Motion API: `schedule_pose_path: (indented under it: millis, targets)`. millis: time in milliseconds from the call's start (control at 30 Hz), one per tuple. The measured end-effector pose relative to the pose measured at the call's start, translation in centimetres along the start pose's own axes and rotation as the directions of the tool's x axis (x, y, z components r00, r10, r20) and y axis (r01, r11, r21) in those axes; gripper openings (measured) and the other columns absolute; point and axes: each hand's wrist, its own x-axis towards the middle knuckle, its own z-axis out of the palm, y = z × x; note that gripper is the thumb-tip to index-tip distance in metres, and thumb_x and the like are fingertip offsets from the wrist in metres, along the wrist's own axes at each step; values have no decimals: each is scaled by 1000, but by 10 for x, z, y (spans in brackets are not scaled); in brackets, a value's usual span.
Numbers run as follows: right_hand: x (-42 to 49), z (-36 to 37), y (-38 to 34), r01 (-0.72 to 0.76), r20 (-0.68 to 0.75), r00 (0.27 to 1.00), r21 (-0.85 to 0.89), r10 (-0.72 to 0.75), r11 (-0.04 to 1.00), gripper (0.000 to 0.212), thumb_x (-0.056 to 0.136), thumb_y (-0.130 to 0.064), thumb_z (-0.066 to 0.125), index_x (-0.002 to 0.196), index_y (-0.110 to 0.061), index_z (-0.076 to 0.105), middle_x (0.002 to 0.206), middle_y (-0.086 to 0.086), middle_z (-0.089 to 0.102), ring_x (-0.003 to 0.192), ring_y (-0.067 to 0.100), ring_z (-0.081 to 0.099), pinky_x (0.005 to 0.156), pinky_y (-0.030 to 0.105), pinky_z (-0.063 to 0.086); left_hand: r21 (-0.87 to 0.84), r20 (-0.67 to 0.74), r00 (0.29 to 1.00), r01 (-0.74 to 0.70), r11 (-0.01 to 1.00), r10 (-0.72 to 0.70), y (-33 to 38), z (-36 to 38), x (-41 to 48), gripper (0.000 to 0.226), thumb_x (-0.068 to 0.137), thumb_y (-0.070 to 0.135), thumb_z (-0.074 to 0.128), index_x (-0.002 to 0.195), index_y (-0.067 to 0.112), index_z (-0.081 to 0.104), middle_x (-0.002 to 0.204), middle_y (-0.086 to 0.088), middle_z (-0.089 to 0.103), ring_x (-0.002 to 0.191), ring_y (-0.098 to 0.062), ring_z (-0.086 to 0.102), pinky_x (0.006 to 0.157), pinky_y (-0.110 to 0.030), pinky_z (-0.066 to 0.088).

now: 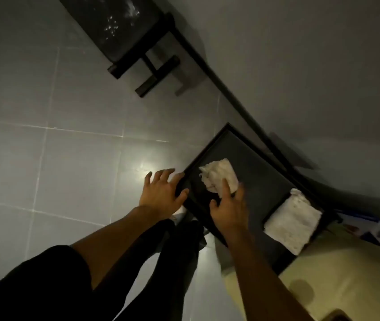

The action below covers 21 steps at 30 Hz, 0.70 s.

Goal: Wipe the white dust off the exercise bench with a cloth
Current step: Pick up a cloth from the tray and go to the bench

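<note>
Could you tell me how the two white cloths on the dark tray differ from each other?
The crumpled cloth lies loose and bunched; the folded cloth is a neat rectangle. The crumpled cloth looks smaller than the folded cloth. The right hand touches the crumpled cloth, while the folded cloth lies untouched. Both are white and lie on the dark tray.

Crumpled white cloth [218,174] on dark tray [260,172], black bench [112,26] speckled white
</note>
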Motion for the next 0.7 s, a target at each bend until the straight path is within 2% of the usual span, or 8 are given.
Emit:
schedule_pose_path:
  millis: [100, 167, 233, 333, 467, 567, 633, 700]
  targets:
    - [45, 17, 8, 142, -66, 985, -187, -157, 972, 79, 92, -41, 63, 156, -43, 16, 165, 15, -10, 151, 44, 8, 123, 56, 17, 27, -35, 999, -6, 1000, 7, 1, 9, 19, 77, 89, 70, 11, 157, 37, 29, 164, -3, 33, 152, -27, 26, 125, -57, 15]
    - [72, 27, 6, 180, -42, 979, -267, -198, 947, 84, 88, -42, 68, 155, -45, 17, 165, 14, -9, 150, 45, 7, 121, 59, 15, 24, -46, 999, 21, 1000, -20, -4, 14, 26, 76, 91, 70, 12, 158, 37, 26, 165, -3, 30, 153, -26, 24, 125, -57, 14]
    - [83, 34, 0, 178, -67, 974, -370, -217, 912, 78, 83, -41, 73, 149, -41, 30, 161, 17, 10, 143, 43, 22, 115, 59, 26, 27, -41, 998, 41, 999, -40, -12, 18, 29, 75, 92, 70, 13, 159, 38, 23, 166, -2, 28, 154, -26, 22, 126, -56, 13]
    - [85, 24, -7, 259, -62, 943, -478, -327, 839, 53, 85, -33, 73, 132, -31, 48, 135, 13, 45, 119, 33, 50, 97, 50, 44, 30, -30, 998, 56, 998, -55, -21, 13, 28, 71, 96, 70, 17, 159, 39, 22, 167, -2, 27, 154, -26, 21, 126, -54, 11]
    - [59, -3, -27, 360, -62, 916, -310, -397, 880, 49, 88, -24, 71, 130, -24, 45, 128, 11, 45, 111, 27, 53, 81, 35, 51, 30, -49, 997, 69, 997, -67, -22, -8, 17, 66, 100, 67, 24, 159, 37, 25, 165, -3, 31, 153, -27, 24, 126, -54, 14]
    - [25, -37, -52, 433, -72, 885, -235, -460, 870, 39, 92, -28, 67, 125, -22, 46, 124, 9, 43, 98, 19, 52, 67, 23, 41, 3, -58, 995, 84, 996, -84, -18, -42, -2, 65, 101, 65, 27, 158, 34, 28, 162, -3, 37, 150, -27, 30, 124, -52, 19]
    - [3, -62, -69, 420, -68, 896, -188, -439, 888, 36, 95, -29, 65, 124, -20, 46, 124, 9, 43, 84, 16, 50, 64, 23, 40, -30, -66, 992, 104, 994, -106, -17, -66, -20, 63, 102, 62, 34, 157, 32, 31, 159, -3, 42, 147, -27, 37, 122, -49, 25]
    - [-24, -90, -90, 402, -67, 907, -160, -416, 902, 38, 95, -29, 64, 126, -19, 45, 126, 11, 43, 79, 21, 55, 64, 28, 47, -59, -93, 987, 123, 991, -128, -22, -92, -44, 64, 101, 63, 33, 156, 31, 34, 156, -4, 45, 143, -27, 41, 119, -47, 31]
